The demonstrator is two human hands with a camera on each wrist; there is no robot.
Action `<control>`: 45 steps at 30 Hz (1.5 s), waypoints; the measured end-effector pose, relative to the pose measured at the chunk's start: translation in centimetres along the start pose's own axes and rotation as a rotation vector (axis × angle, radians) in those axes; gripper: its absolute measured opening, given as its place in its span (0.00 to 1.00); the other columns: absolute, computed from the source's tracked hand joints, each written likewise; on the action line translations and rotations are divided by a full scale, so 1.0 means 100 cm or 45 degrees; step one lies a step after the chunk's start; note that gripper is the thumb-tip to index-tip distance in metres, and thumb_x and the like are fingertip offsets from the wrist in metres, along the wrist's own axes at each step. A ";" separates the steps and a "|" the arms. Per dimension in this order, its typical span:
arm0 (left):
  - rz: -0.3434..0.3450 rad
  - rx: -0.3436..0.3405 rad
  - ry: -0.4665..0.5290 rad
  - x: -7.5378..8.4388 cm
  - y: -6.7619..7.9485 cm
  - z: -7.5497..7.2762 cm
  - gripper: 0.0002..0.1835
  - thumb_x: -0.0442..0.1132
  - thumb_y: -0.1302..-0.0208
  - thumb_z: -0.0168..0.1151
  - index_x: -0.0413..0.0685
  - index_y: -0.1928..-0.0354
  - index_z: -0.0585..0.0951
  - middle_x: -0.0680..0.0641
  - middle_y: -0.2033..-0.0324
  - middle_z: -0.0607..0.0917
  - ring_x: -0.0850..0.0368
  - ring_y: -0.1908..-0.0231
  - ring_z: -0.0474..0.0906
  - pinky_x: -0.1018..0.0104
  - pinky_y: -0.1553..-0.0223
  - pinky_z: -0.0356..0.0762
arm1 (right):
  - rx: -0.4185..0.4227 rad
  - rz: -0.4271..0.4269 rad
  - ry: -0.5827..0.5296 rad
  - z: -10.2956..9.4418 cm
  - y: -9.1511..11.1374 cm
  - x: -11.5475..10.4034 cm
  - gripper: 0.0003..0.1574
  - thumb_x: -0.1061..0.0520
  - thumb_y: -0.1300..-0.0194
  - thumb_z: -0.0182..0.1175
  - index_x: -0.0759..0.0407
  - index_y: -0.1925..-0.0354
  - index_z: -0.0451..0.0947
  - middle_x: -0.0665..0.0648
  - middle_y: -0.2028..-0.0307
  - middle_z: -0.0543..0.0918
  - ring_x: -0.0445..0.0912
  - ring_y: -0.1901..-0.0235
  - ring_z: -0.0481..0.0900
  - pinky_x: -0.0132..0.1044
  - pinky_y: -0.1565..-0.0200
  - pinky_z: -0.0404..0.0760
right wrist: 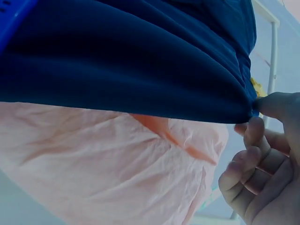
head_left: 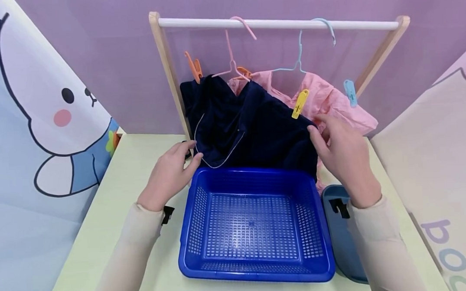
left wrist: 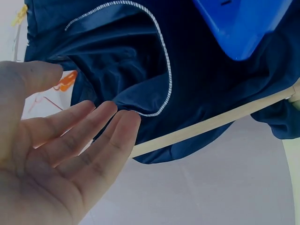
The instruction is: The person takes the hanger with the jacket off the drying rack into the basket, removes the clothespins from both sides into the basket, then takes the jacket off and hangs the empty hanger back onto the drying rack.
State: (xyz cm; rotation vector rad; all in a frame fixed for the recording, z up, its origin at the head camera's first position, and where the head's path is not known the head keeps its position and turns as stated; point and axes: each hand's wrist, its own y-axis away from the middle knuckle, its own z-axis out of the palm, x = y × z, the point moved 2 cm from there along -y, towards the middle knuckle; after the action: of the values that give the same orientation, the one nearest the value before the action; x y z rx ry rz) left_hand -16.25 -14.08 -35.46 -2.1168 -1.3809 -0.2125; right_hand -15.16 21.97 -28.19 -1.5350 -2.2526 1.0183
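A dark navy shirt [head_left: 271,131] with a white-stitched edge hangs on a pink hanger [head_left: 232,65], with a yellow clothespin [head_left: 300,104] on its right shoulder and an orange clothespin [head_left: 195,68] on its left one. My right hand [head_left: 344,156] pinches the shirt's right-hand corner between thumb and forefinger, as the right wrist view shows. At the shirt's left side is my left hand [head_left: 171,172], its fingers extended beside the stitched edge and nothing in its grasp. Behind hangs a pink garment [head_left: 332,95] on a light blue hanger [head_left: 300,53], with a blue clothespin [head_left: 350,92] on it.
The hangers hook over a white rail [head_left: 278,25] between wooden posts [head_left: 169,74]. A blue perforated basket [head_left: 258,272] stands in front of the shirt on the pale table [head_left: 93,255]. Partly under my right forearm lies a dark teal tray [head_left: 345,253].
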 end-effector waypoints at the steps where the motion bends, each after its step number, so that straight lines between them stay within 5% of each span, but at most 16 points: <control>1: -0.017 0.002 0.002 -0.002 -0.002 0.000 0.25 0.53 0.34 0.51 0.42 0.43 0.73 0.44 0.51 0.77 0.51 0.55 0.76 0.54 0.55 0.75 | -0.025 0.001 0.000 0.001 -0.003 0.000 0.16 0.52 0.36 0.56 0.61 0.54 0.76 0.53 0.80 0.69 0.46 0.81 0.65 0.38 0.81 0.62; 10: -0.082 -0.030 0.013 -0.013 -0.011 0.001 0.23 0.53 0.34 0.51 0.43 0.46 0.75 0.45 0.54 0.78 0.51 0.57 0.76 0.55 0.59 0.76 | 0.020 -0.093 0.076 0.006 -0.017 -0.006 0.15 0.51 0.35 0.54 0.57 0.75 0.71 0.51 0.87 0.62 0.50 0.86 0.65 0.40 0.83 0.57; 29: -0.107 -0.031 -0.056 -0.021 -0.015 -0.006 0.25 0.56 0.34 0.49 0.44 0.47 0.76 0.46 0.58 0.80 0.55 0.66 0.76 0.57 0.64 0.76 | 0.274 -0.148 0.060 0.008 -0.021 0.001 0.15 0.52 0.34 0.54 0.61 0.72 0.75 0.57 0.83 0.72 0.53 0.83 0.70 0.44 0.84 0.60; 45: -0.123 -0.014 -0.067 -0.019 -0.010 -0.005 0.21 0.53 0.34 0.51 0.46 0.48 0.76 0.47 0.58 0.80 0.54 0.63 0.76 0.57 0.65 0.77 | 0.227 -0.168 0.021 0.024 -0.053 -0.002 0.16 0.50 0.32 0.52 0.59 0.71 0.76 0.56 0.81 0.74 0.50 0.81 0.73 0.42 0.82 0.64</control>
State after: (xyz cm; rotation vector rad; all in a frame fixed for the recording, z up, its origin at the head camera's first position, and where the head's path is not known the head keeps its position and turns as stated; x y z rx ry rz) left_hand -17.90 -15.56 -35.49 -2.0806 -1.5174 -0.2045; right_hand -20.19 19.71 -26.44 -1.2998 -2.1537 1.1291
